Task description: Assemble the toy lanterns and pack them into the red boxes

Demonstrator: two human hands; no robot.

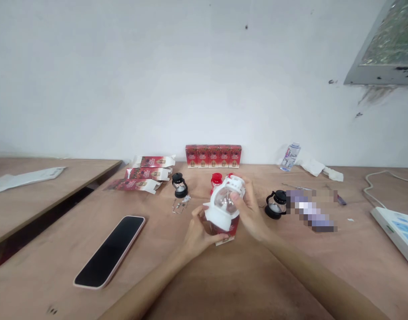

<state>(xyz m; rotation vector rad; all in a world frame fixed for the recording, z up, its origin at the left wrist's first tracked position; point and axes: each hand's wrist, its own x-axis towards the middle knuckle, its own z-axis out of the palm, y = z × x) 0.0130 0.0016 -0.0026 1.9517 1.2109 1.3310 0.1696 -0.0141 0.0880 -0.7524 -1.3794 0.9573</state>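
White lantern (224,203) in right grip (251,212), red box (232,227) in left grip (194,236).

Around one white lantern (226,202): at 12 o'clock, five upright red boxes (213,156); at 10, three opened cartons (147,173) and one of two black lanterns (179,186), the second at 3; at 11, at least one red lantern (216,180); at 6, one held box (229,233); at 8, one phone (109,252); at 2, one bottle (290,156).

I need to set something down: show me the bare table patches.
Bare wood lies between the phone and left forearm, and between the right forearm and white power strip. It's crowded around the white lantern: left hand, right hand, red box, red lantern.
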